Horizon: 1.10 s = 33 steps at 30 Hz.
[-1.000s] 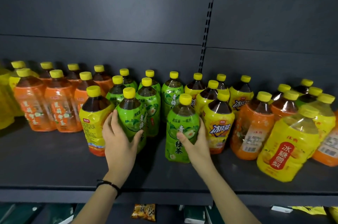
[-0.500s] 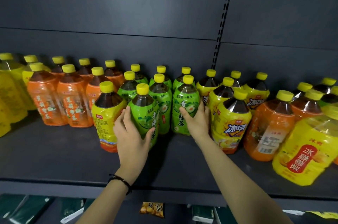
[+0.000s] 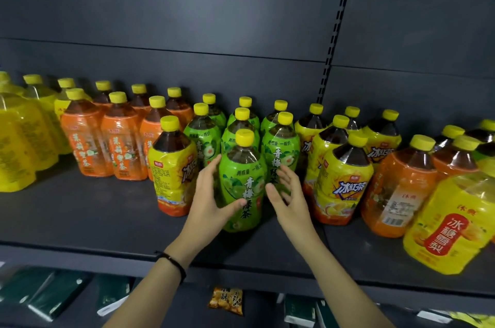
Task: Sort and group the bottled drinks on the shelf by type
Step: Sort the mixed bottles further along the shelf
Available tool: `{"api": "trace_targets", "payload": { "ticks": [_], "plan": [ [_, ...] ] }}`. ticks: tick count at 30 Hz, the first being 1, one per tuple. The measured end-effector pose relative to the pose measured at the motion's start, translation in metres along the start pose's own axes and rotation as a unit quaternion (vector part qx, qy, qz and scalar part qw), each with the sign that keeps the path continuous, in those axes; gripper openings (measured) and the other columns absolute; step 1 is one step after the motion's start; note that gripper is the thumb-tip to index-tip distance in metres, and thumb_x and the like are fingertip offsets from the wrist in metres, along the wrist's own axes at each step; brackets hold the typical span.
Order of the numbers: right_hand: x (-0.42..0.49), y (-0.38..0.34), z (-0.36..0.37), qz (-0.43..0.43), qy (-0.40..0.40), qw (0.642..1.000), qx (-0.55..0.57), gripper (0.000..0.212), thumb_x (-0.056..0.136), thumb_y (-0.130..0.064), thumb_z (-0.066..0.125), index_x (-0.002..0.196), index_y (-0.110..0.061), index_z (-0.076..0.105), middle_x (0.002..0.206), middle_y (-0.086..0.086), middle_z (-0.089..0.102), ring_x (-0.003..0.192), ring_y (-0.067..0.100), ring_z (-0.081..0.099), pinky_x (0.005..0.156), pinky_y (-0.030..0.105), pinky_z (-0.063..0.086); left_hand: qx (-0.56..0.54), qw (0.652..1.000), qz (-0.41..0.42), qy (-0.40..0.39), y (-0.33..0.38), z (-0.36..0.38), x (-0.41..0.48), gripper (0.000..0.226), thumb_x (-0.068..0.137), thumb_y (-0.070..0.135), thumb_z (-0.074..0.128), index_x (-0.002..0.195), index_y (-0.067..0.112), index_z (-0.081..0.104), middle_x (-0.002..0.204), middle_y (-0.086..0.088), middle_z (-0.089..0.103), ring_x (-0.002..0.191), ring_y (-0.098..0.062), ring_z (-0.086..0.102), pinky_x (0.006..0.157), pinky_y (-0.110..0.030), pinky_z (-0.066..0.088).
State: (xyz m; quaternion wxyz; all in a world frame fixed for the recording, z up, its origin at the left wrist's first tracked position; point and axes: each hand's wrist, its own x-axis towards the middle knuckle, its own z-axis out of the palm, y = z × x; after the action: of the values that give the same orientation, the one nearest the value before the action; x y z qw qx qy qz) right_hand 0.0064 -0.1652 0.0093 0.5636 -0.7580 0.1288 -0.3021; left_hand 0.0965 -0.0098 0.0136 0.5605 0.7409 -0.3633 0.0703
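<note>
**Green bottle upright between two hands at the shelf front**

A green-labelled bottle (image 3: 242, 183) stands upright on the dark, matte metal shelf (image 3: 80, 215), its long axis vertical and its ribbed yellow cap at 12 o'clock. It is clear plastic with a glossy, crinkled film wrap, rounded at the shoulder and narrowing to the neck. It sits near the front edge, ahead of the other green bottles (image 3: 281, 150) clustered directly behind it.

The left hand (image 3: 211, 201) is at the bottle's 9 o'clock side, thumb lying across the lower label and fingers spread wide along the side; a full grip is not evident. The right hand (image 3: 288, 193) is at 3 o'clock, fingers spread and curled loosely, just beside the bottle; whether it touches the bottle I cannot tell. A thin black band (image 3: 174, 264) circles the left wrist.

A yellow-labelled bottle (image 3: 174, 169) stands just beside the left hand at 9 o'clock; another yellow-labelled bottle (image 3: 342, 180) stands at 3 o'clock. Orange-labelled bottles (image 3: 123, 145) line up farther toward 9 o'clock.
</note>
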Motion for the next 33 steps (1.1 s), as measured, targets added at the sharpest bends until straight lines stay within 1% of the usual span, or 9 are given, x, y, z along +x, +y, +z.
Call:
{"api": "trace_targets", "payload": {
  "ticks": [4,9,13,15,17,19,21,25,33],
  "plan": [
    [-0.006,-0.001,-0.002,0.018,-0.059,0.997,0.041,0.079,0.069,-0.059,0.072,0.135,-0.05,0.03,0.138,-0.018,0.046,0.124,-0.002,0.047,0.104,0.035,0.045,-0.097,0.989,-0.017,-0.108,0.007,0.007,0.005,0.096,0.076,0.022,0.078,0.148,0.041,0.018,0.148,0.026,0.029,0.136,0.009,0.026,0.111,-0.021,0.031],
    [-0.014,0.004,-0.009,0.015,0.005,0.998,0.058,0.078,0.07,-0.04,0.074,0.135,-0.047,0.03,0.128,-0.022,0.049,0.114,-0.008,0.053,0.091,0.025,0.048,-0.062,0.981,0.027,-0.18,0.015,0.001,0.009,0.077,0.084,0.022,0.07,0.146,0.039,0.027,0.149,0.018,0.034,0.137,0.003,0.03,0.112,-0.028,0.033],
    [-0.014,0.003,-0.005,0.011,0.049,0.997,0.054,0.082,0.07,-0.042,0.071,0.139,-0.044,0.027,0.128,-0.027,0.045,0.11,-0.017,0.048,0.089,0.017,0.044,0.087,0.977,0.144,0.128,0.011,-0.024,0.002,0.036,0.087,0.02,0.064,0.122,0.024,0.058,0.118,0.009,0.06,0.114,-0.006,0.053,0.099,-0.031,0.043],
    [-0.009,0.004,-0.003,0.016,0.064,0.997,0.042,0.085,0.07,-0.046,0.07,0.142,-0.041,0.026,0.131,-0.023,0.045,0.118,-0.009,0.046,0.097,0.026,0.043,0.138,0.946,0.082,0.282,0.003,-0.038,0.001,0.046,0.082,0.019,0.071,0.125,0.016,0.055,0.125,-0.004,0.054,0.121,-0.019,0.044,0.104,-0.025,0.03],
    [-0.002,0.007,0.0,0.016,0.09,0.996,0.012,0.088,0.071,-0.05,0.073,0.145,-0.037,0.027,0.136,-0.014,0.044,0.125,0.003,0.044,0.104,0.033,0.04,0.166,0.927,-0.023,0.335,-0.007,-0.05,0.006,0.078,0.071,0.028,0.082,0.136,0.011,0.042,0.137,-0.015,0.039,0.129,-0.03,0.032,0.107,-0.034,0.023],
    [0.005,0.008,0.003,0.018,0.117,0.993,-0.021,0.086,0.077,-0.044,0.073,0.148,-0.032,0.026,0.141,-0.005,0.039,0.128,0.007,0.038,0.106,0.031,0.035,0.172,0.933,-0.095,0.301,-0.021,-0.059,0.013,0.105,0.062,0.036,0.087,0.144,0.012,0.027,0.145,-0.017,0.028,0.133,-0.035,0.027,0.107,-0.051,0.026],
    [0.013,0.006,0.006,0.022,0.127,0.991,-0.036,0.083,0.081,-0.036,0.071,0.149,-0.028,0.024,0.143,-0.001,0.035,0.124,0.005,0.034,0.102,0.026,0.031,0.131,0.956,-0.12,0.233,-0.032,-0.064,0.019,0.113,0.06,0.035,0.088,0.147,0.016,0.019,0.148,-0.013,0.029,0.135,-0.032,0.03,0.106,-0.053,0.031],
    [0.021,0.005,0.006,0.024,0.122,0.991,-0.043,0.084,0.081,-0.035,0.072,0.15,-0.027,0.024,0.142,-0.002,0.035,0.121,0.003,0.033,0.098,0.023,0.03,0.061,0.971,-0.168,0.157,-0.044,-0.067,0.021,0.09,0.067,0.036,0.083,0.137,0.016,0.031,0.133,-0.011,0.051,0.118,-0.031,0.052,0.094,-0.048,0.047],
    [0.014,0.009,-0.001,0.034,0.099,0.994,-0.016,0.087,0.076,-0.043,0.075,0.148,-0.035,0.026,0.141,-0.01,0.045,0.127,0.007,0.044,0.105,0.034,0.04,0.035,0.979,-0.16,0.119,-0.033,-0.068,0.004,0.077,0.071,0.027,0.081,0.133,0.016,0.037,0.123,-0.007,0.056,0.105,-0.027,0.055,0.086,-0.041,0.049]
  ]
}}
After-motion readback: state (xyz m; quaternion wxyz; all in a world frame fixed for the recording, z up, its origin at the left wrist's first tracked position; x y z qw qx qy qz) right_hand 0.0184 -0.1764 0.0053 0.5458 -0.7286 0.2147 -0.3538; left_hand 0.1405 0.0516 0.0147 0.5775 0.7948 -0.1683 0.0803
